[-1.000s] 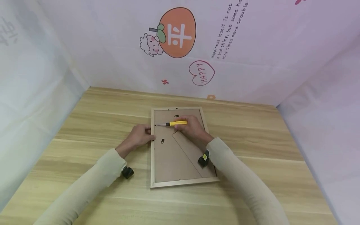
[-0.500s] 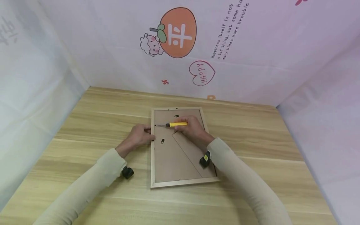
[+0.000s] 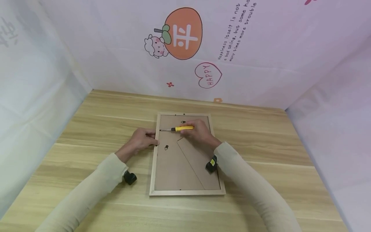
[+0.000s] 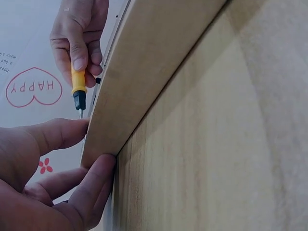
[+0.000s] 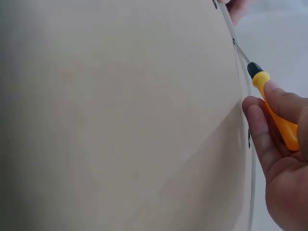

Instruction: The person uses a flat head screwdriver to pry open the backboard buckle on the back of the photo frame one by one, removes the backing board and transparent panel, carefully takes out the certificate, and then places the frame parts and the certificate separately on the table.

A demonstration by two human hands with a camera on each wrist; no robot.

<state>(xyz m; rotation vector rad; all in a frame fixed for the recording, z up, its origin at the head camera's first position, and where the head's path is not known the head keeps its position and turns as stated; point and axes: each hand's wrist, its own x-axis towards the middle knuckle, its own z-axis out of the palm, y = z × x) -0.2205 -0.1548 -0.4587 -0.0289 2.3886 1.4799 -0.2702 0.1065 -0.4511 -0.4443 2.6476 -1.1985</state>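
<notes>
The frame (image 3: 185, 190) lies face down on the table (image 3: 261, 145), so its back is reachable. The left hand (image 3: 142, 139) pinches its left edge to steady it while the right hand (image 3: 200, 130) grips a screwdriver (image 3: 181, 128), tip at that edge.

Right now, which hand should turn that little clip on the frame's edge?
Probably the right hand: it grips the yellow-handled screwdriver, tip at the wooden picture frame's left edge. The left hand holds that edge.

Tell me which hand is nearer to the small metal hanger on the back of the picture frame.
Left. The left hand grips the frame's left edge, just left of the small metal hanger. The right hand holds the yellow screwdriver farther off, up and to the right.
</notes>
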